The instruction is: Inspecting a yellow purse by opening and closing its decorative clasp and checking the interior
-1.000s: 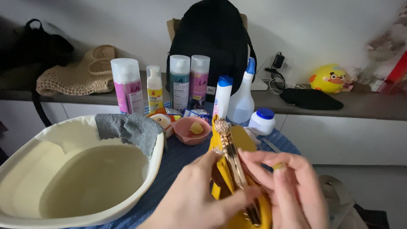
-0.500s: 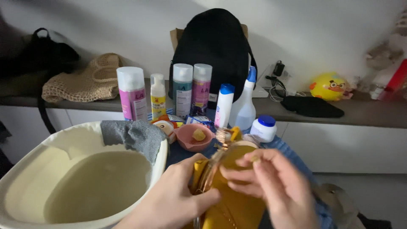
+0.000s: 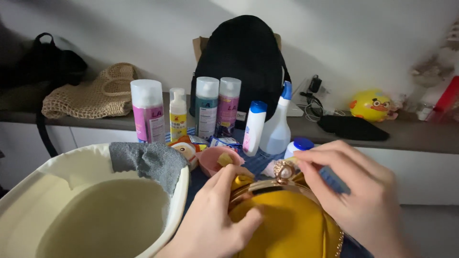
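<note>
A yellow purse (image 3: 287,224) with a gold metal frame and round clasp lies at the bottom middle of the head view, closed. My left hand (image 3: 215,220) grips its left side, thumb on the yellow fabric. My right hand (image 3: 354,196) covers its right side, fingertips pinched at the gold clasp (image 3: 285,170). A gold chain hangs at the purse's lower right.
A cream basin (image 3: 179,191) of water with a grey cloth (image 3: 146,160) on its rim stands at left. Behind the purse are a pink bowl (image 3: 210,160), several bottles (image 3: 147,112), a spray bottle (image 3: 277,126), a black backpack (image 3: 241,57), a woven bag (image 3: 95,93) and a yellow ball (image 3: 369,105).
The purse was open with its chain showing inside; now its frame is shut. My right hand moved up to the clasp, and the view shifted slightly.
</note>
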